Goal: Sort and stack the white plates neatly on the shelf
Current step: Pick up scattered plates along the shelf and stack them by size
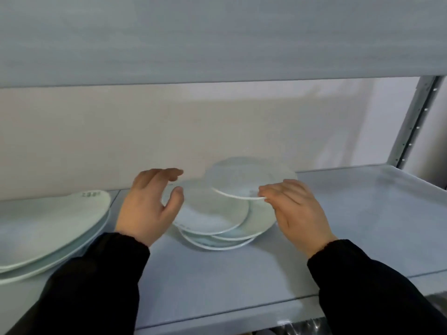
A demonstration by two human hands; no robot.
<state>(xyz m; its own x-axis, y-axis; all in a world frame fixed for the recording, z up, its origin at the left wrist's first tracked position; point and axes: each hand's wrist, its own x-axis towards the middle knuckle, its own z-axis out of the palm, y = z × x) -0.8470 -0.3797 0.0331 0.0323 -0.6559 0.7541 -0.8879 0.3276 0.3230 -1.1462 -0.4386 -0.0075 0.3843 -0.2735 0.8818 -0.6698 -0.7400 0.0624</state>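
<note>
A loose pile of small white plates lies fanned out in the middle of the grey shelf. My right hand pinches the near rim of one small white plate and holds it lifted and tilted just above the pile. My left hand hovers at the pile's left edge with fingers spread and curved, thumb near the top plate's rim, holding nothing. A stack of larger white plates with green lettering on the top one sits at the far left.
The shelf above hangs low over the work area. A metal upright post stands at the back right. A pale wall backs the shelf. Bare grey shelf surface extends to the right of the pile.
</note>
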